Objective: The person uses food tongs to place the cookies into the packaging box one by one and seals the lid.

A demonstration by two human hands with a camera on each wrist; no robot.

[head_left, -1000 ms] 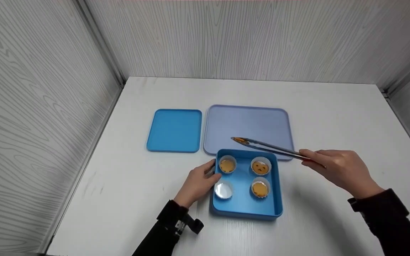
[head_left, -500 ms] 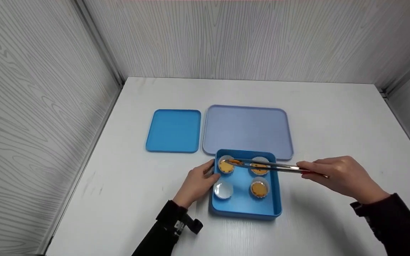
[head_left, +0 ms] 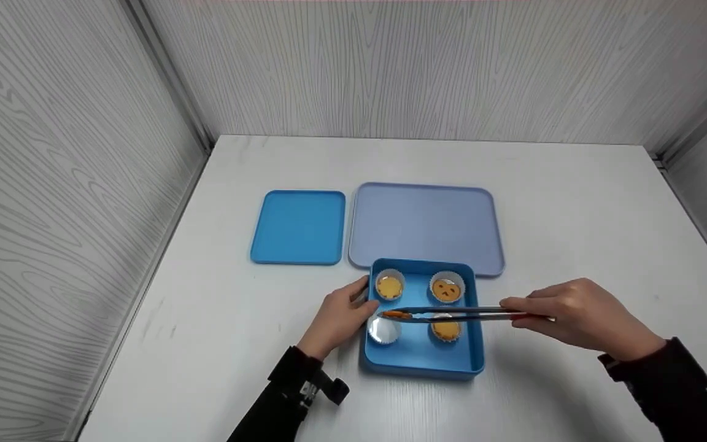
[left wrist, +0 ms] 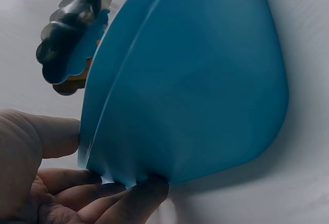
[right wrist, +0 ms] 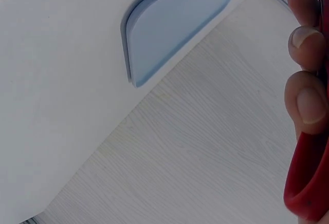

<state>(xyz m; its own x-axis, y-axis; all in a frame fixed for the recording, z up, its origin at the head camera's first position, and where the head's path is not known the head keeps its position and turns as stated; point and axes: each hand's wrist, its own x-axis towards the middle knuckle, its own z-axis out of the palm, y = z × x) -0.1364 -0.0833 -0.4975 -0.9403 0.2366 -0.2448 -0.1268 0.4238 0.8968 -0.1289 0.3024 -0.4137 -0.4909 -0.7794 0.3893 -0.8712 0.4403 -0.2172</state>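
Note:
My right hand (head_left: 574, 316) grips metal tongs (head_left: 476, 313), whose red handle (right wrist: 304, 185) shows in the right wrist view. Between the scalloped tips of the tongs (left wrist: 67, 44) is a small orange-brown cookie (head_left: 395, 314). It hovers over the far edge of an empty white paper cup (head_left: 384, 331), in the near left of a deep blue box (head_left: 421, 362). Three other cups hold cookies: the far left one (head_left: 389, 287), the far right one with a face (head_left: 447, 290) and the near right one (head_left: 446, 331). My left hand (head_left: 338, 319) holds the box's left wall, thumb at the rim.
Behind the box lies a lavender tray (head_left: 427, 221), its near edge beside the box's far wall. A flat blue square tray or lid (head_left: 298, 227) is left of it. Wood-grained panels (head_left: 390, 73) enclose the white table (head_left: 574, 202) at the back and sides.
The right hand has brought the tongs and the cookie from over the lavender tray, across the far left cup, towards me to the near left cup. The left hand stays on the box.

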